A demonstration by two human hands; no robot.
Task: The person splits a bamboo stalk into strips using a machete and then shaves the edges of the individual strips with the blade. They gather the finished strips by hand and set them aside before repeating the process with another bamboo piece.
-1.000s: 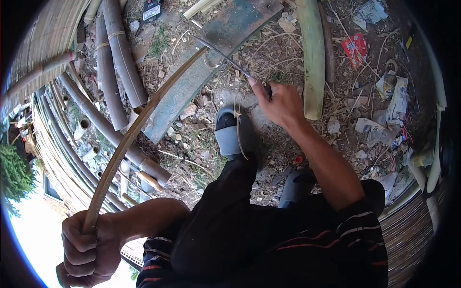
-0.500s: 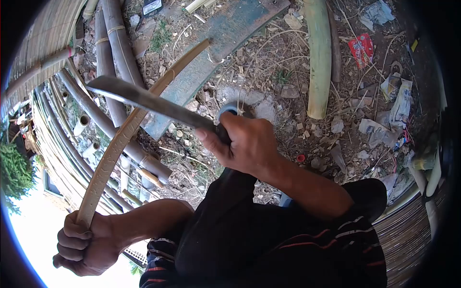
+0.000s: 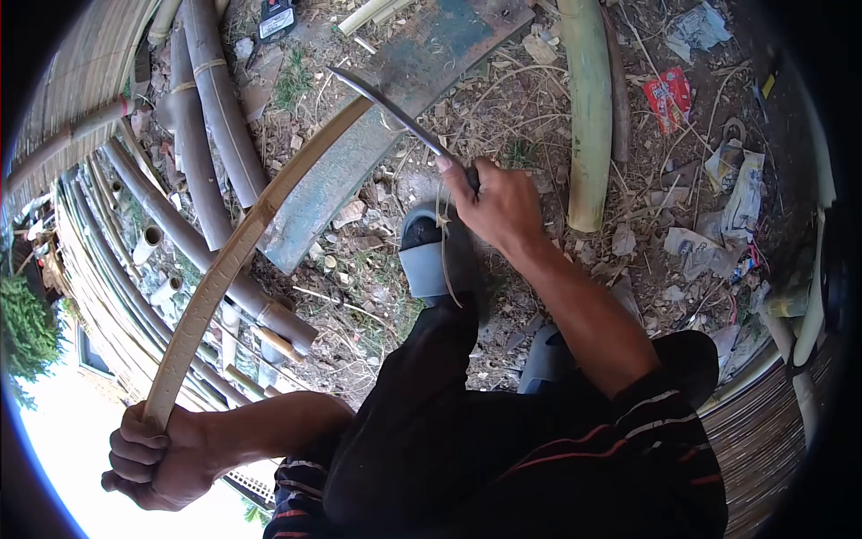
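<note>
Left hand (image 3: 162, 458) closed around the near end of the bamboo strip (image 3: 233, 260); the strip extends forward from the fist, its far end over the board (image 3: 323, 189). Right hand (image 3: 496, 202) grips the knife (image 3: 391, 112) by its handle, blade at the strip's far end.

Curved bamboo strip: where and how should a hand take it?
Best at the near end of the bamboo strip, as the left hand does, coming from the left and wrapping the fingers round. It looks narrow enough to close on, and the knife is up by its far end.
</note>
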